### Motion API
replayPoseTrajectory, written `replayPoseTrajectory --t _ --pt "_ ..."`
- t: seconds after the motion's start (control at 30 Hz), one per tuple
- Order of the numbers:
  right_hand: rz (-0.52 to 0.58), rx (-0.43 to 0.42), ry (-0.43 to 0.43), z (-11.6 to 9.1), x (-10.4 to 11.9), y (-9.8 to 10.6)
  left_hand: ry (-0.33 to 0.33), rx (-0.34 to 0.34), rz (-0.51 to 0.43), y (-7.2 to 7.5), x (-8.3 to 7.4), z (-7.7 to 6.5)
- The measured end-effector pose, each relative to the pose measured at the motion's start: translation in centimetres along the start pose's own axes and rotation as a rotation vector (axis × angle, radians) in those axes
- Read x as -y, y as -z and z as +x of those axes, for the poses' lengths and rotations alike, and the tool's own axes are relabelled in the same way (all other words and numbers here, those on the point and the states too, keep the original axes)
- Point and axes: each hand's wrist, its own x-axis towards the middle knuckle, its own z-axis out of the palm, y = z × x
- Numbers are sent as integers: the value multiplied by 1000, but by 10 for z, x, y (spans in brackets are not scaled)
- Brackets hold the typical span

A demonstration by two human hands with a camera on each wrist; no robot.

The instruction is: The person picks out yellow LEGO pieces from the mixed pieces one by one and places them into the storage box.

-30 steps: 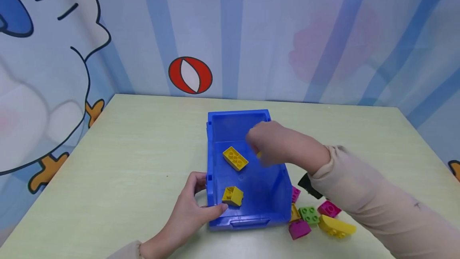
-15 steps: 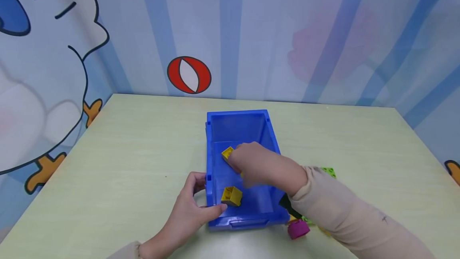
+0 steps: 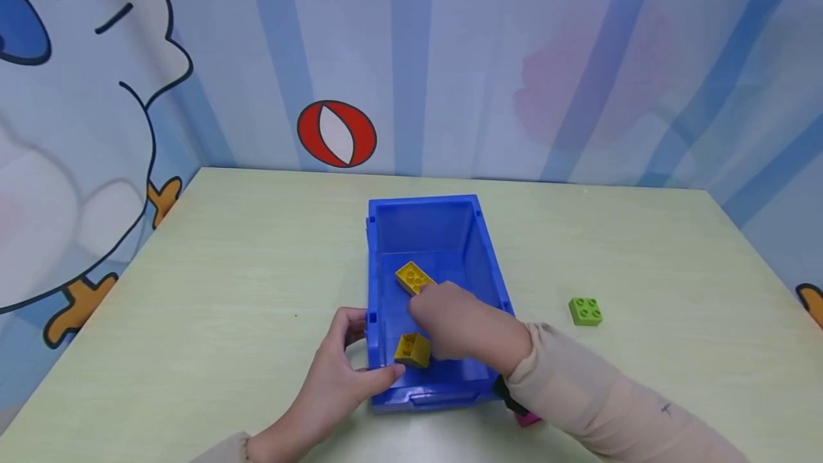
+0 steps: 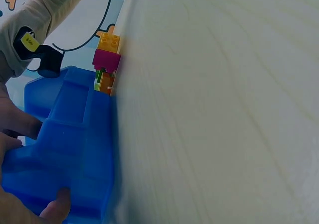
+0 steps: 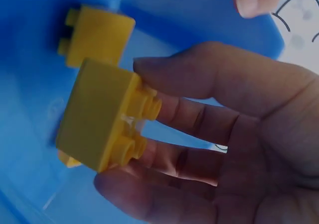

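My right hand (image 3: 459,324) is inside a blue plastic bin (image 3: 436,400). In the right wrist view its thumb and fingers pinch a yellow toy brick (image 5: 92,114), studs toward the palm; the head view hides this brick behind the hand. Two other yellow bricks lie in the bin: one with its hollow side up (image 3: 411,276) near the middle, and one tipped on its side (image 3: 413,350) by the near left corner. My left hand (image 3: 341,377) grips the bin's left wall, thumb at the near rim and fingers along the outside.
A lime green brick (image 3: 585,311) stands on the table (image 3: 257,256) right of the bin. By the bin's near right corner are a magenta brick (image 4: 106,59), a yellow piece (image 4: 108,41) and an orange one (image 4: 105,83), mostly behind the right sleeve in the head view. A printed backdrop (image 3: 463,63) rises behind.
My right hand has moved down and toward me inside the bin, from its far right side to near the tipped brick. The left hand and the bin stay in place.
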Motion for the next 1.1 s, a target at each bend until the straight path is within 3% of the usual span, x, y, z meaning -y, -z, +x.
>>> replayPoseTrajectory --t 0.77,1.1 --pt "-38 113 -58 3 3 -8 10 -5 16 0 -2 0" --pt "-23 216 -70 9 2 -11 19 -9 20 0 -1 0"
